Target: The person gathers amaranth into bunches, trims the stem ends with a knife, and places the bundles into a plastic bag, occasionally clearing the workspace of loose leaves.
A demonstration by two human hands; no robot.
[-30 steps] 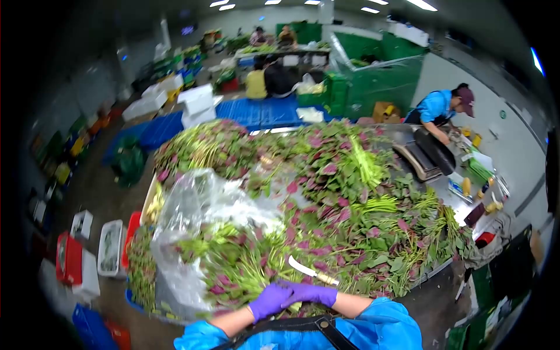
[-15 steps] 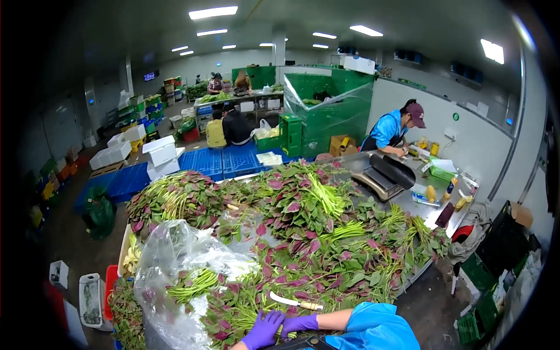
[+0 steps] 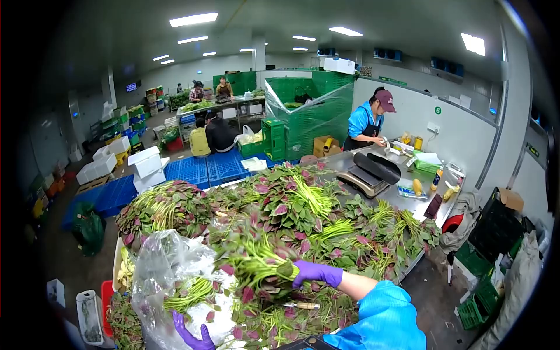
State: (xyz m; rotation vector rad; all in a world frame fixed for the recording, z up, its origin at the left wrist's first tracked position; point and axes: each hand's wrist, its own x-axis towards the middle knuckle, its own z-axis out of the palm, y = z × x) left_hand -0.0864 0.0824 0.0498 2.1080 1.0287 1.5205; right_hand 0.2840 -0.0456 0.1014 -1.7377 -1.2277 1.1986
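Observation:
My right hand [image 3: 315,273], in a purple glove, grips a bunch of amaranth [image 3: 259,265], green stems with red-and-green leaves, lifted above the heap and slightly blurred. Below it lies a knife with a wooden handle [image 3: 306,305]; the leaves hide most of its blade. At the lower left, my left hand [image 3: 192,333], also purple-gloved, has its fingers spread and holds nothing. Close beside it are a clear plastic bag [image 3: 157,274] and a smaller amaranth bunch [image 3: 189,294] lying on the plastic. Loose amaranth [image 3: 350,262] covers much of the metal table.
Across the table, a co-worker in blue sleeves [image 3: 361,122] handles something small. A scale [image 3: 366,178] stands on the metal top, with a phone [image 3: 433,206] farther right. A large amaranth pile [image 3: 166,210] sits at left; blue pallets [image 3: 224,166] lie beyond.
My right hand has risen forward from the near edge with the amaranth bunch. My left hand has parted from it, moved left and opened. The view has shifted slightly.

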